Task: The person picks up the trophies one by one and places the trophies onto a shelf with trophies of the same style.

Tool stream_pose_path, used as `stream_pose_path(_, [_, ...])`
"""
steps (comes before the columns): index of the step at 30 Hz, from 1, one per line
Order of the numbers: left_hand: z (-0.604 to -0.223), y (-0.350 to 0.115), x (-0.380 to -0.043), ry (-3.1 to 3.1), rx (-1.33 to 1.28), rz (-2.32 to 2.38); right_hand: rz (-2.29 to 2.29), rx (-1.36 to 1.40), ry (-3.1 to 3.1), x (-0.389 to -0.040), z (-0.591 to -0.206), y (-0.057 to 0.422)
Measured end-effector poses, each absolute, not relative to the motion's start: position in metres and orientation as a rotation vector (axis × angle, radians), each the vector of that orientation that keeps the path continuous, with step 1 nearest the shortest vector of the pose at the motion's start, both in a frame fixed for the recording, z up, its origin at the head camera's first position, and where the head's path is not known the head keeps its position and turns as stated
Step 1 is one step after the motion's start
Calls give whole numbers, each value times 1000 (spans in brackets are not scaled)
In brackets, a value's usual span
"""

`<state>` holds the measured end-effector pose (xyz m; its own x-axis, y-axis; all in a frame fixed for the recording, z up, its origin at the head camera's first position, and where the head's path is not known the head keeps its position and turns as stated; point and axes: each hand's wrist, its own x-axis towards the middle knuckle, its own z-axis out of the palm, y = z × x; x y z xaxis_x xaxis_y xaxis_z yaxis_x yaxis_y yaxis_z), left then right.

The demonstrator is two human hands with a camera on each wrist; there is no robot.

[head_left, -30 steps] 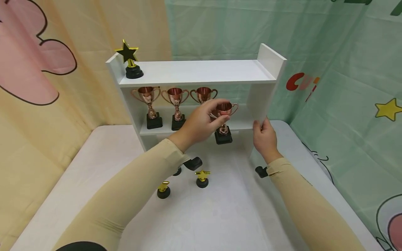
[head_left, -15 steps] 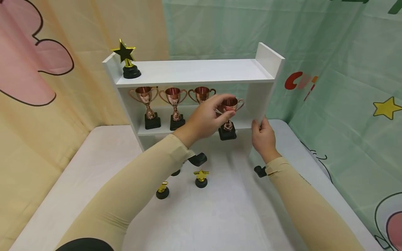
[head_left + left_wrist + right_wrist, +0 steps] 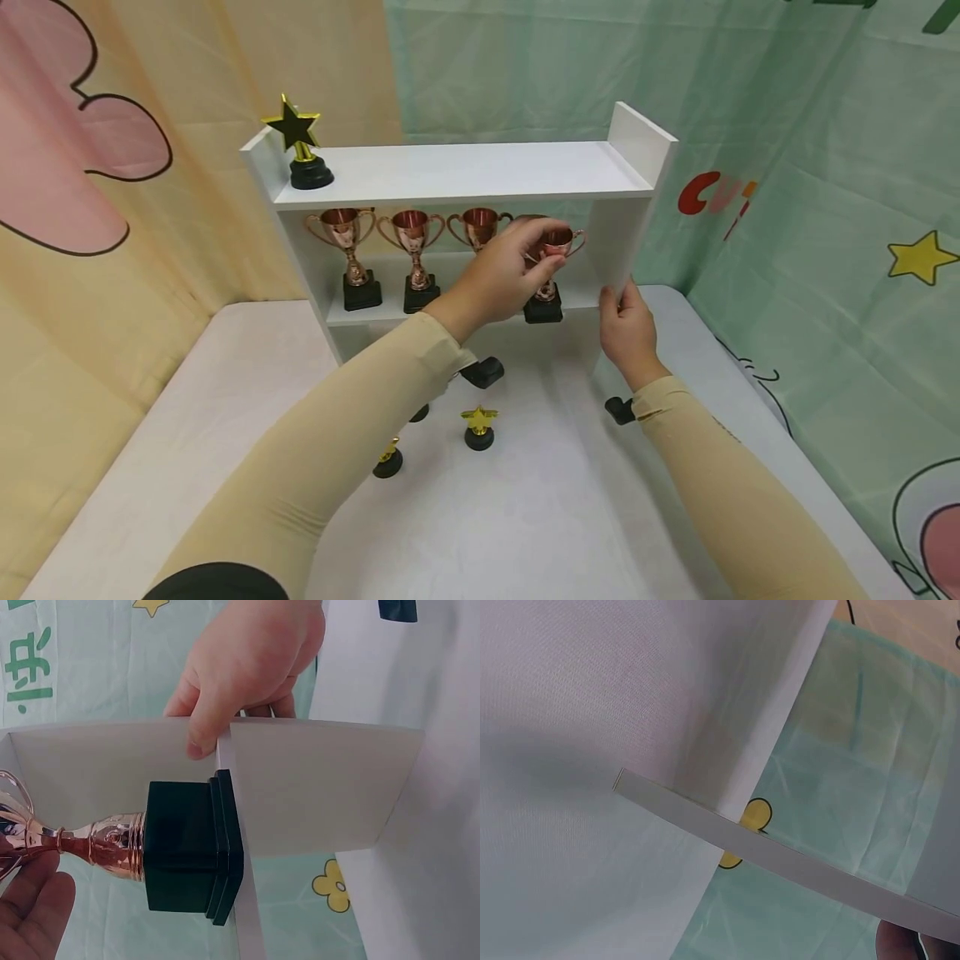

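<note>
My left hand (image 3: 502,271) holds a bronze two-handled trophy cup (image 3: 558,243) by its bowl, thumb and fingers around it. In the left wrist view, the black base of this trophy (image 3: 184,847) is right at the front edge of the middle shelf board (image 3: 246,915), and the fingers touch its stem end. My right hand (image 3: 628,333) grips the right side panel of the white shelf unit (image 3: 480,171), thumb on the front edge. Three similar trophy cups stand in a row on the middle board, among them the leftmost cup (image 3: 347,242); the third is partly behind my left hand.
A gold-and-black star trophy (image 3: 300,142) stands on the top board at left. On the white table (image 3: 480,533) are small star trophies, including a gold one (image 3: 478,427) and another (image 3: 387,460) partly hidden by my left sleeve. Printed curtains (image 3: 810,250) hang around.
My left hand has moved the trophy cup slightly right and away from me, bringing its base up to the middle board's edge. My right hand keeps its grip on the side panel.
</note>
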<state>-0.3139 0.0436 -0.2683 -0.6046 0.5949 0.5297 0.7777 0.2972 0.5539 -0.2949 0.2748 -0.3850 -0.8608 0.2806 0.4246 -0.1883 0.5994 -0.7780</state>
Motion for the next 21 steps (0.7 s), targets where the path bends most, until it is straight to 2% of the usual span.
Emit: stream_pose_path(21, [-276,58,-323,-2380,-1143,-1288,1214,-61,-2288,-293,-386,274])
